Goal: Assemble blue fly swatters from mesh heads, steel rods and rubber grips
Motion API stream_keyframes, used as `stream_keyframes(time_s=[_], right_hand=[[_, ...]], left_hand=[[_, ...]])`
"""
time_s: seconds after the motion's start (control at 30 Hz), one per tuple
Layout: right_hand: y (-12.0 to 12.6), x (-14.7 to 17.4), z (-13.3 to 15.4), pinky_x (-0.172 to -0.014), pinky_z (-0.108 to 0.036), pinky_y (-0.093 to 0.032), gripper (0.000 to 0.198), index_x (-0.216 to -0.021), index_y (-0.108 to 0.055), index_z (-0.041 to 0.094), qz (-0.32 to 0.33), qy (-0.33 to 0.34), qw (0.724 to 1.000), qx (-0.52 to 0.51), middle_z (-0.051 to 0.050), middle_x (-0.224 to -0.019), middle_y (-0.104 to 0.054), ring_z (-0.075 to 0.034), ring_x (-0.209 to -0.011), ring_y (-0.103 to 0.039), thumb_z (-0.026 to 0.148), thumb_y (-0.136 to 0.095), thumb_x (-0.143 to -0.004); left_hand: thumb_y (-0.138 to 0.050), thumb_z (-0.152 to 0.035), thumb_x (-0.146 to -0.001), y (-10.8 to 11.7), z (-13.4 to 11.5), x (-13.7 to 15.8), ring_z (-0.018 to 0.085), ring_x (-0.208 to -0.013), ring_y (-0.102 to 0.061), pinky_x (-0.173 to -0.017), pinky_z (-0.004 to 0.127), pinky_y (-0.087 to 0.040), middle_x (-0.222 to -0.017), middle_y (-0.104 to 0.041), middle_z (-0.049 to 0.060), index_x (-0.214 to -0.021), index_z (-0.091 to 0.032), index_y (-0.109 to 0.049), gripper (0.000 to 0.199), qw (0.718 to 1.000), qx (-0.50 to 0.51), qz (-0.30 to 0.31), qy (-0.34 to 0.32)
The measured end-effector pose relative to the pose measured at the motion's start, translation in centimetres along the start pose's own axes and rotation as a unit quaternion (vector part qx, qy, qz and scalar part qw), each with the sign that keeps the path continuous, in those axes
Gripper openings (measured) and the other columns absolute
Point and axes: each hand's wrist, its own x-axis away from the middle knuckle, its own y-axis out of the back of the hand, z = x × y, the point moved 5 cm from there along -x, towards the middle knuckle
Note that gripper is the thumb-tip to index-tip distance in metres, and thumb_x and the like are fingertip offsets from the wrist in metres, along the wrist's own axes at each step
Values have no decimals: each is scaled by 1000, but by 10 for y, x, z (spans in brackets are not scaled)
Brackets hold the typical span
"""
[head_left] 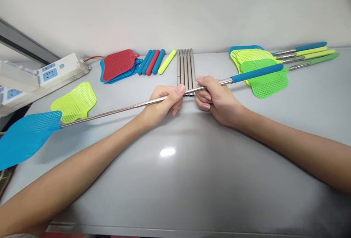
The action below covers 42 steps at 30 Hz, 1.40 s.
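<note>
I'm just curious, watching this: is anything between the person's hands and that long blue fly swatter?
Nothing visible. Both hands already grip the blue fly swatter by its metal rod: the left hand and the right hand close together near the middle, fingers wrapped around it. The loose metal rods lie on the table behind the hands.

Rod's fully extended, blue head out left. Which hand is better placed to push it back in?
Probably the left hand: it grips the thin sections of the rod toward the blue swatter head, while the right hand steadies it beside the blue handle.
</note>
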Motion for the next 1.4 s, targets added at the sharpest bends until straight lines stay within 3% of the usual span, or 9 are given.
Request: stream_keyframes(time_s=[0.27,0.43,0.63,1.07,1.4], right_hand=[[-12,11,-7,-39,-20,-26,45,-44,-28,18,50,-50,997,-4,7,-39,-22,-6,-37,-29,35,-40,-84],[-18,14,-10,-41,-20,-27,47,-42,-31,18,83,-43,995,36,6,-39,-26,-6,-38,-31,36,-42,-83],[-18,13,-11,-43,-21,-30,46,-42,-36,17,99,-26,992,79,4,-40,-35,-6,-40,-36,33,-39,-84],[-18,11,-11,-47,-21,-34,47,-42,-40,16,120,-10,989,84,2,-43,-46,-6,-41,-40,30,-36,-87],[-19,12,-9,-49,-21,-35,51,-41,-38,16,121,0,987,104,2,-42,-45,-7,-44,-43,41,-36,-86]], left_hand=[[-44,-48,-80,-7,-12,4,9,-49,-44,-48,23,-33,-49,-47,-1,-50,-16,-48,44,992,-96,70,-35],[-39,-54,-80,-9,-10,5,10,-47,-49,-48,23,-37,-46,-48,0,-47,-15,-49,52,996,-48,75,-3],[-42,-42,-83,-13,-3,5,17,-61,-61,-63,27,-47,-45,-46,0,-56,-14,-59,43,994,60,80,48],[-42,-36,-83,-10,0,3,16,-61,-59,-65,27,-46,-46,-50,1,-48,-14,-53,43,993,66,86,52],[-45,-37,-80,-11,-1,3,18,-62,-60,-61,28,-48,-46,-52,2,-48,-15,-53,39,992,73,80,61]])
